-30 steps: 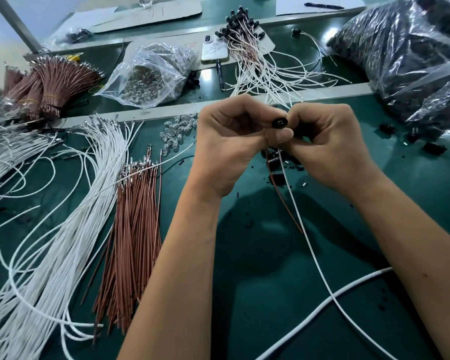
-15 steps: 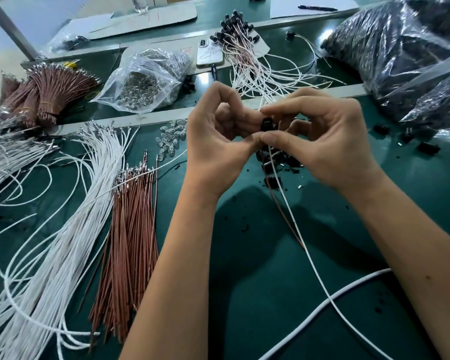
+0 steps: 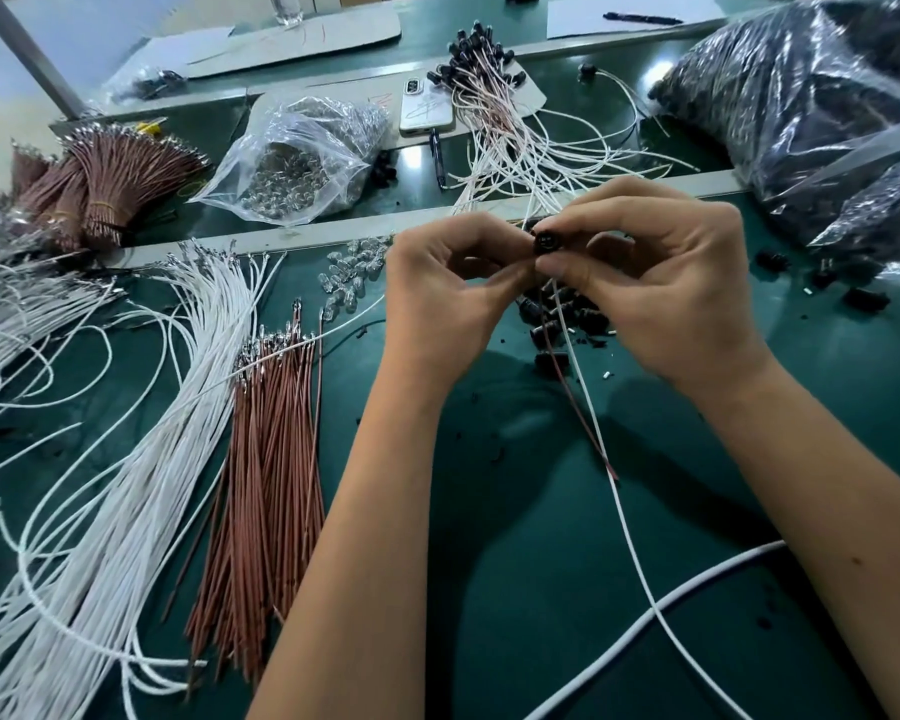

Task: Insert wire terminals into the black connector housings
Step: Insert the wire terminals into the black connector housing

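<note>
Pinching a small black connector (image 3: 545, 243) between thumb and forefinger, the right hand (image 3: 661, 293) holds it above the green table (image 3: 541, 589), its round face now turned toward the camera, where half a second ago it was seen more from the side and deeper between the fingers. The left hand (image 3: 445, 298) meets it from the other side with curled fingers, thumb tip against the connector; whether it grips the part or only steadies it is hard to tell. Both hands have opened out a little from the tight knot they formed a second ago. A white wire (image 3: 619, 511) and a shorter brown wire (image 3: 578, 407) hang from under the connector toward the near edge; where they enter it is hidden by the fingers. Beneath the hands lies a small heap of loose black housings (image 3: 546, 324), partly covered. To the left lie a bundle of brown wires (image 3: 266, 485) and a sweep of white wires (image 3: 141, 433), cut off at the frame edge. Farther back sit a clear bag (image 3: 302, 158) of small pieces, a phone (image 3: 427, 111), and finished leads (image 3: 494, 96); a dark bag (image 3: 811, 106) fills the right corner, its contents unclear.
</note>
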